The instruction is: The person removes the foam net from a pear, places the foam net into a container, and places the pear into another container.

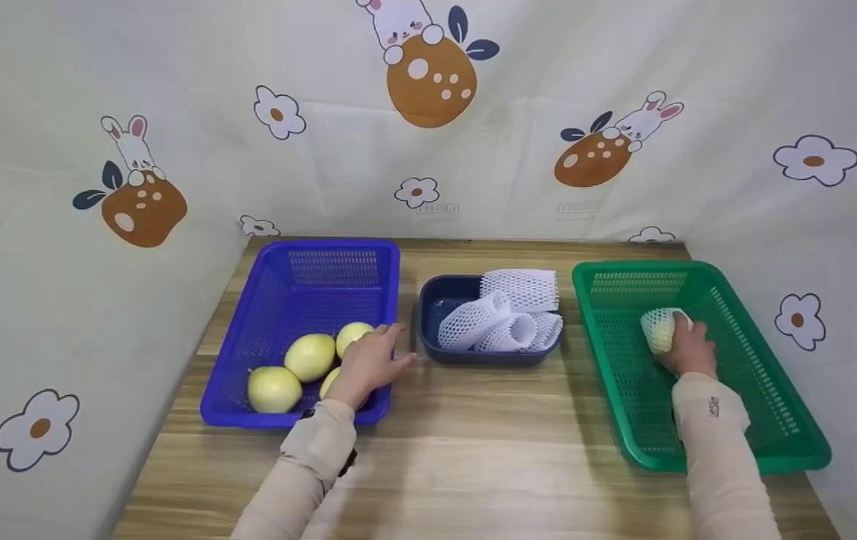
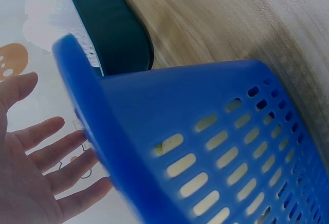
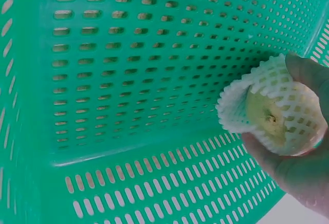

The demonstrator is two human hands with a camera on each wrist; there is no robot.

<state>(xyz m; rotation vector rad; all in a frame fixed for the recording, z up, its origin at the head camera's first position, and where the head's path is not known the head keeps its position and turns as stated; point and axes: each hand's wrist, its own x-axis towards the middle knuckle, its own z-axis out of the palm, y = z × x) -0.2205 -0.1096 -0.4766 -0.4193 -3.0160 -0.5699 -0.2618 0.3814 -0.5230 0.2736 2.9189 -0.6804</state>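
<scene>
In the green basket (image 1: 623,405), my right hand (image 1: 690,346) grips a round yellow-green fruit (image 3: 266,116) sleeved in a white foam net (image 3: 237,110). The fruit's brown stem end shows through the net's opening in the right wrist view. My left hand (image 1: 374,361) is over the right rim of the blue basket (image 1: 323,300), its fingers spread and holding nothing. Bare yellow-green fruits (image 1: 275,389) lie in the near half of that basket, one partly hidden behind the hand.
Between the baskets stands a dark blue tub (image 1: 484,358) with several white foam nets (image 1: 522,291) heaped in it. A wood-grain table (image 1: 488,442) carries all three containers. Behind and beside it hangs a pale printed cloth (image 1: 338,52).
</scene>
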